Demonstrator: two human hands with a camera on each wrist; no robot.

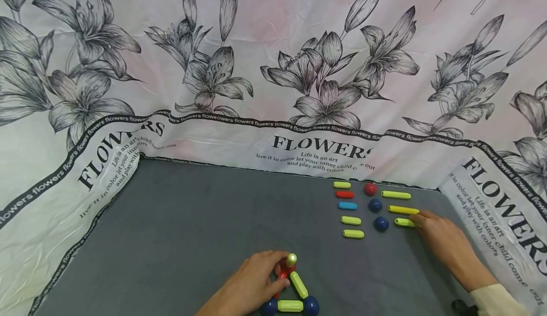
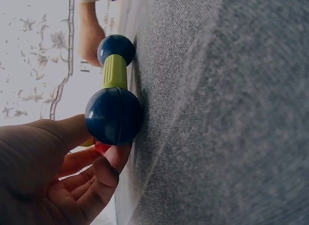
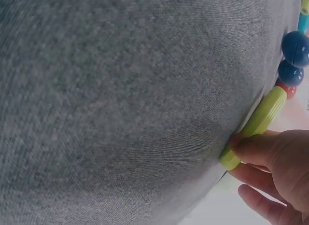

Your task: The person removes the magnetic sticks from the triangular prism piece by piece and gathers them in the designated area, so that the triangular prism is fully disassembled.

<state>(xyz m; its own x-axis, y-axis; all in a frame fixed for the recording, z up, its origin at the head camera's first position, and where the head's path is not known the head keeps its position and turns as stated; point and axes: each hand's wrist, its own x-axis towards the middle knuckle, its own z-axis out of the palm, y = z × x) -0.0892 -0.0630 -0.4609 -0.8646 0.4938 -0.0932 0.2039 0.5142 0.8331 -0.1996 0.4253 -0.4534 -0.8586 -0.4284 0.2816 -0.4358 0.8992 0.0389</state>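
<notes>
On the grey table, my left hand [image 1: 256, 278] grips the red rod [image 1: 282, 275] side of a triangle of rods and balls. Two blue balls [image 1: 311, 305] and a yellow-green rod [image 1: 290, 306] form its near side; another yellow-green rod [image 1: 298, 284] makes the right side. A short yellow-green rod [image 1: 291, 260] stands up from the red ball at the far corner, which my fingers partly hide. At the right, my right hand [image 1: 442, 240] pinches the end of a long yellow-green rod [image 3: 263, 111] between thumb and fingers. A yellow rod [image 1: 401, 209] lies just beyond it.
A column of short rods [image 1: 350, 220], yellow-green, red and blue, lies left of a red ball [image 1: 370, 189] and two loose blue balls [image 1: 381, 224]. Another long yellow-green rod [image 1: 396, 195] lies farther back. Flower-printed cloth [image 1: 256, 140] borders the table at back and sides.
</notes>
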